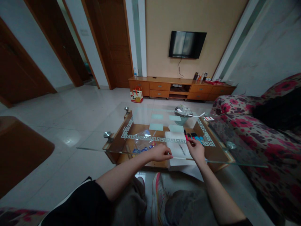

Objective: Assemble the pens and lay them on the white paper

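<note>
My left hand (pixel 162 153) rests at the near edge of the glass table (pixel 141 117), by the lower left of a white paper (pixel 175 142); its fingers are curled, and what they hold, if anything, is too small to tell. My right hand (pixel 195 150) is at the paper's right side, its fingers closed at the lower end of a red and black marker (pixel 185 135). Between the hands a thin pen (pixel 182 149) lies on the paper. Several markers with black caps and blue bodies (pixel 196 137) lie just beyond my right hand.
A clear plastic bag (pixel 143 139) and small blue packets (pixel 136 151) are left of the paper. Behind it stands a basket (pixel 182 119) with a bag liner. Metal knobs (pixel 107 134) rise from the glass. A flowered sofa (pixel 249 125) is at right.
</note>
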`<state>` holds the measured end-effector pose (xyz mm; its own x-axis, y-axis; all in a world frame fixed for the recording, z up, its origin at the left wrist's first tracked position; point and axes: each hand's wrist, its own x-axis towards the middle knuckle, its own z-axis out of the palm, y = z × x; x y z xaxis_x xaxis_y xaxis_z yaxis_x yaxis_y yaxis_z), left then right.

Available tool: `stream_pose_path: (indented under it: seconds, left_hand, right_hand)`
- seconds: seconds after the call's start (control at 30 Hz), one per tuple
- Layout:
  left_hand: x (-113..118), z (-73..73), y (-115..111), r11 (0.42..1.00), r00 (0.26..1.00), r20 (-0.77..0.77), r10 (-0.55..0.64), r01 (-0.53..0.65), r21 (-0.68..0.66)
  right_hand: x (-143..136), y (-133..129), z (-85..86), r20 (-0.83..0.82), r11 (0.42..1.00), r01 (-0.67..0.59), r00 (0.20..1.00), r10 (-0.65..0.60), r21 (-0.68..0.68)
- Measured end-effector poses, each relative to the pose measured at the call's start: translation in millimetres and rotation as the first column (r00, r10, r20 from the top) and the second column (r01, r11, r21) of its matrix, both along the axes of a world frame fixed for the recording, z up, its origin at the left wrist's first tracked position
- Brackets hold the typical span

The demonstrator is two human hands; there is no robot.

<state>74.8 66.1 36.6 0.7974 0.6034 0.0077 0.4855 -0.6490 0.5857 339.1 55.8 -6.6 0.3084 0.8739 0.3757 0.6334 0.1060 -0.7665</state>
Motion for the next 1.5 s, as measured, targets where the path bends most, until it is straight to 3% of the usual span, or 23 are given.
stream_pose_path:
  seconds: [0.07, 0.17, 0.37, 0.57, 0.73, 0.87, 1.03, 1.27, 1.37, 1.5]
  left_hand:
    - [0, -2.5, 1, 1.000, 1.000, 0.002, -0.015, 0.015, -0.001]
    - [0, -4.4, 1, 1.000, 1.000, 0.008, -0.025, 0.025, -0.009]
    - [2, 3.3, 0, 1.000, 1.000, -0.013, 0.005, -0.005, 0.023]
    - [4, 15.8, -5, 0.988, 0.995, -0.071, 0.071, -0.061, 0.144]
    - [6, 16.7, -10, 0.964, 0.981, -0.147, 0.124, -0.084, 0.254]
    - [8, 16.7, -16, 0.947, 0.968, -0.204, 0.145, -0.076, 0.312]
    - [7, 17.4, -24, 0.939, 0.961, -0.200, 0.190, -0.119, 0.321]
    - [-10, 17.9, -32, 0.939, 0.952, -0.195, 0.238, -0.175, 0.295]
    - [-15, 19.2, -33, 0.938, 0.945, -0.210, 0.253, -0.185, 0.295]
    - [-13, 19.2, -33, 0.926, 0.934, -0.202, 0.295, -0.227, 0.302]
  right_hand:
    - [15, 6, -3.0, 0.255, 0.999, 0.051, 0.966, -0.052, 0.010]
    - [21, 12, -10.4, 0.438, 0.997, 0.077, 0.897, -0.056, -0.029]
    - [17, 20, -23.8, 0.578, 0.993, 0.088, 0.816, -0.025, -0.082]
    - [15, 22, -23.5, 0.697, 0.985, 0.149, 0.716, -0.046, -0.088]
    - [3, 13, -12.7, 0.739, 0.963, 0.239, 0.671, -0.068, -0.129]
    - [-9, -2, 2.8, 0.713, 0.972, 0.212, 0.696, -0.079, -0.100]
    - [-19, -28, 22.2, 0.706, 0.962, 0.129, 0.703, 0.083, -0.242]
    - [-31, -40, 45.2, 0.755, 0.906, 0.053, 0.575, 0.315, -0.419]
    - [-33, -37, 50.9, 0.753, 0.899, 0.104, 0.591, 0.287, -0.424]
    - [-33, -33, 42.3, 0.742, 0.909, 0.231, 0.660, 0.116, -0.348]
